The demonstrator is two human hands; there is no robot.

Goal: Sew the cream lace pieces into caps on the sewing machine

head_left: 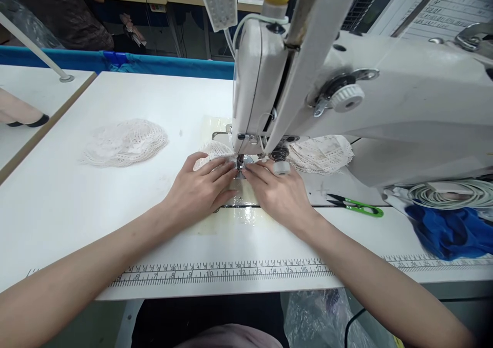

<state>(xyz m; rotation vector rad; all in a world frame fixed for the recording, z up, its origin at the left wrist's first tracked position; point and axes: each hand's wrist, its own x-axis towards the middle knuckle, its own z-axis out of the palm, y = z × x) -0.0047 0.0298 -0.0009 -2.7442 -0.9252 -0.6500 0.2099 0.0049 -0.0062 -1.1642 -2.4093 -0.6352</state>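
Both hands meet at the needle area of a white sewing machine (pixel 256 86). My left hand (pixel 204 186) lies left of the presser foot (pixel 240 164), its fingers together on a small white lace piece (pixel 214 149). From the right, my right hand (pixel 278 189) brings its closed fingertips right beside the foot; what they hold is hidden. A flat pile of white lace pieces (pixel 129 142) rests on the table to the left. More white lace pieces (pixel 321 154) lie under the machine arm, right of the needle.
Green-handled thread snips (pixel 356 205) lie right of my right hand. Beyond them are a blue cloth (pixel 450 230) and a coil of pale tape (pixel 447 194). A printed ruler (pixel 231 272) runs along the front edge. Another person (pixel 57 14) sits at the upper left.
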